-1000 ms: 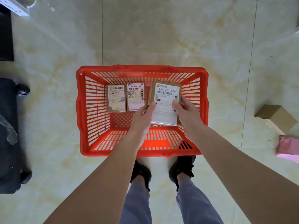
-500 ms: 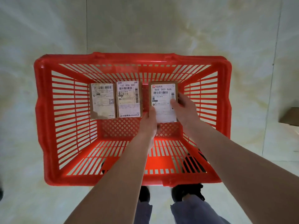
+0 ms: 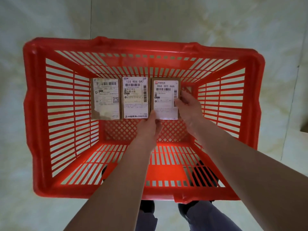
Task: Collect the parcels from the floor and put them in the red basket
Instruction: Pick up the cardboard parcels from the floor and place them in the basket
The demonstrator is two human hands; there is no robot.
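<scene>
The red basket (image 3: 38, 114) fills most of the view. Three small brown parcels with white labels stand side by side against its far wall: a left parcel (image 3: 105, 99), a middle parcel (image 3: 135, 97) and a right parcel (image 3: 165, 95). My left hand (image 3: 150, 122) pinches the right parcel's lower left corner. My right hand (image 3: 186, 105) grips the same parcel's right edge. That parcel sits low in the basket, touching the middle one.
Pale marble floor tiles (image 3: 166, 19) surround the basket. A brown box corner (image 3: 304, 127) shows at the right edge. My dark shoes (image 3: 195, 204) stand just behind the basket's near rim.
The view has dropped closer to the basket. Both hands have lowered the right parcel deeper, down beside the other two parcels.
</scene>
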